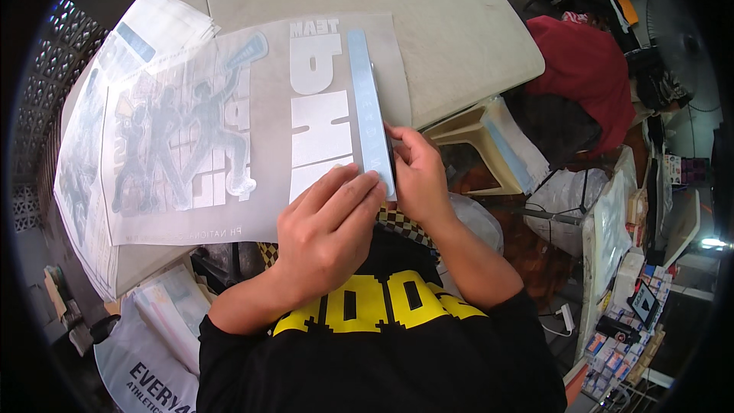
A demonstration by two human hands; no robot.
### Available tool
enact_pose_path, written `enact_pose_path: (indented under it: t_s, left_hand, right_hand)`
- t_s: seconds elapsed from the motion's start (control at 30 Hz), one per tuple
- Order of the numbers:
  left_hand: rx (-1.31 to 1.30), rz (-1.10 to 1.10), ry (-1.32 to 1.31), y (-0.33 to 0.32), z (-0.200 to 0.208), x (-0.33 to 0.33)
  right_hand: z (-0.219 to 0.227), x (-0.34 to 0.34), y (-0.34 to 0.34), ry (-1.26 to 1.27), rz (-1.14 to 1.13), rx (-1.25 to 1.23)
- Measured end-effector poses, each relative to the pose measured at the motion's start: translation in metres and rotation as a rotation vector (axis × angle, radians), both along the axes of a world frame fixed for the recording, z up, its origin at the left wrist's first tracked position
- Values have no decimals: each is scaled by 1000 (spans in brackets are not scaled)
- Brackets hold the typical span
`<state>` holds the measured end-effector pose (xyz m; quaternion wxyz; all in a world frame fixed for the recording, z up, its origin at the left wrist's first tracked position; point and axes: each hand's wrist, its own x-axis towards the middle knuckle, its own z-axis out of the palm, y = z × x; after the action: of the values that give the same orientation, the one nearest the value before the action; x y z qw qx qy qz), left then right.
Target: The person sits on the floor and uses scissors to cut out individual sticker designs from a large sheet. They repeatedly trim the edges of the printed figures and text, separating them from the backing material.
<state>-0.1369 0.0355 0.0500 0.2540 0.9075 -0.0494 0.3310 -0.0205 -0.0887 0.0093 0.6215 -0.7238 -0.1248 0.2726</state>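
A translucent printed film sheet (269, 84) lies on the pale table, bearing mirrored white block lettering and blue-grey silhouettes of several figures. A narrow light-blue printed strip (365, 99) runs along its right part. My left hand (325, 229) pinches the near edge of the sheet, its closed fingers lying over the lower end of the strip. Just right of the strip, my right hand (422, 180) is closed, thumb uppermost. A thin dark edge (375, 76) shows along the strip above that hand; whether it belongs to a tool is unclear, and the right palm is hidden.
More printed sheets (164, 23) are stacked at the table's left. A beige plastic stool (489, 157) with papers on it stands at the right, near a person in a red top (585, 76). Clear plastic bags (566, 203) and a crowded shelf (619, 344) are farther right.
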Motion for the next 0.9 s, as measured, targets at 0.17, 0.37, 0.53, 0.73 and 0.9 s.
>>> enact_pose_path:
  t_s: [0.17,0.37,0.53,0.73,0.9]
  left_hand:
    - [-5,-9,-11,0,4,-5]
    - [-10,-21,-16,2,9,-8]
    - [-47,-27,36,2,18,-12]
    - [-50,-27,32,2,22,-13]
    - [-49,-31,31,4,29,-14]
  right_hand:
    - [-11,7,8,-89,-39,47]
    - [2,17,16,21,-38,33]
    - [11,26,22,15,-46,-45]
    - [16,49,38,50,-48,-35]
    - [21,68,49,66,-34,-71]
